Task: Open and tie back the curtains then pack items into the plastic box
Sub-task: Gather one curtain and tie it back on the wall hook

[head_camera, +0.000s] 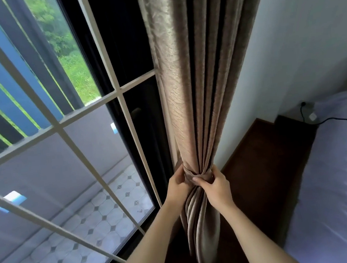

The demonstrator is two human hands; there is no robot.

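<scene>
Beige curtain (193, 86) hangs gathered at frame centre, cinched w/ a matching fabric tie-back (196, 177) low-centre. Left hand (177, 187) pinches the band's left side; right hand (213, 184) grips its right side, thumb across the knot. Looks like this curtain's opened and nearly tied; packing not started, no plastic box in view. Window grille (61, 130) left, dark wood floor (264, 164) and bed (340, 178) lower right.

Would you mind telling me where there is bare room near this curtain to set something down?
The dark wood floor between the curtain and the bed is bare. The bed top is also free, apart from a black cable near its head. At the tie both hands crowd the curtain.
</scene>
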